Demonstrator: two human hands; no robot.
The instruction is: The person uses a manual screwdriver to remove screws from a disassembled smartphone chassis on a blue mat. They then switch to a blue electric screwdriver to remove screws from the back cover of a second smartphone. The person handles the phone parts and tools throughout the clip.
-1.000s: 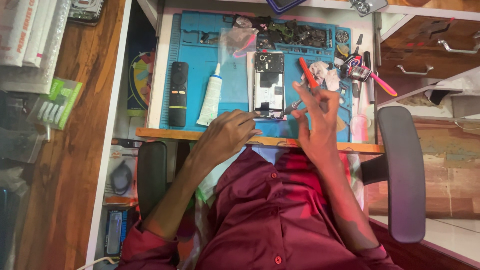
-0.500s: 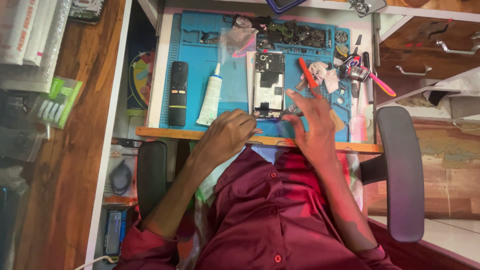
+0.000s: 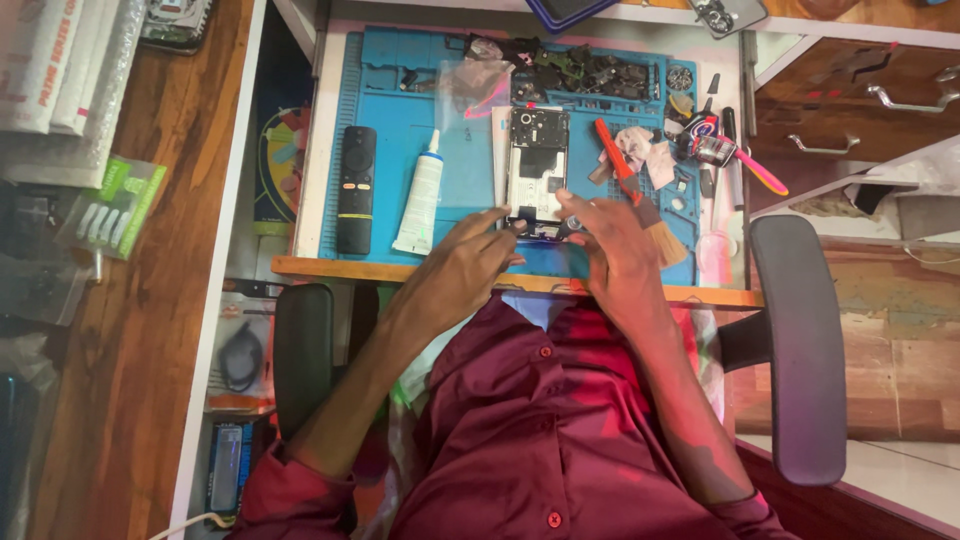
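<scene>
Lower edge of the opened phone (image 3: 537, 165) hidden behind fingers (image 3: 500, 222) of both hands. Small dark piece pinched there too small to identify. Dark blue tray (image 3: 565, 10) and grey phone back (image 3: 728, 12) cut off by the top edge. Heap of dark parts (image 3: 580, 65) too cluttered to sort.

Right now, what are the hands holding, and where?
Both the left hand and right hand touch the opened phone at its near bottom edge; whether they grip it cannot be told.
</scene>
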